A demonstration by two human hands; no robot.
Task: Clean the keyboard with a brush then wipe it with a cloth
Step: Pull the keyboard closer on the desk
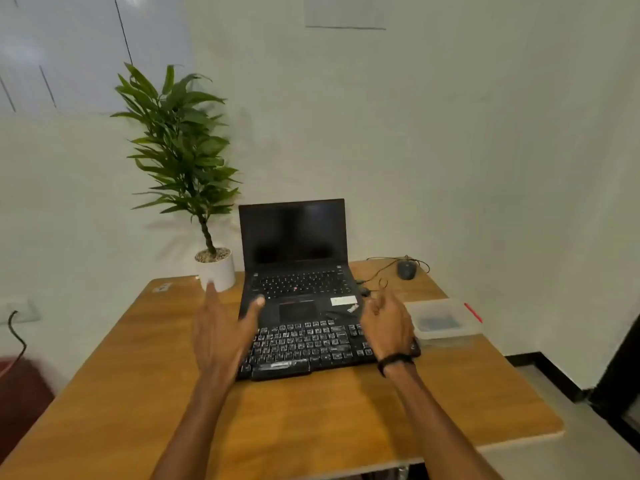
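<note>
Head view: keyboard on table, at 6 o'clock of laptop. Left hand and right hand hover over its ends, open, holding nothing. No brush identifiable; check clear box at 3 o'clock first.

**One of nearly everything, two hands**

One wooden table carried the lot. On it were one open laptop, one separate black keyboard, one dark mouse with one cable, one potted plant in one white pot, one clear plastic box and one thin red item, too small to name. Two bare hands were in view, a left hand and a right hand, with one black band on the right wrist. One wall socket showed at the left.
</note>
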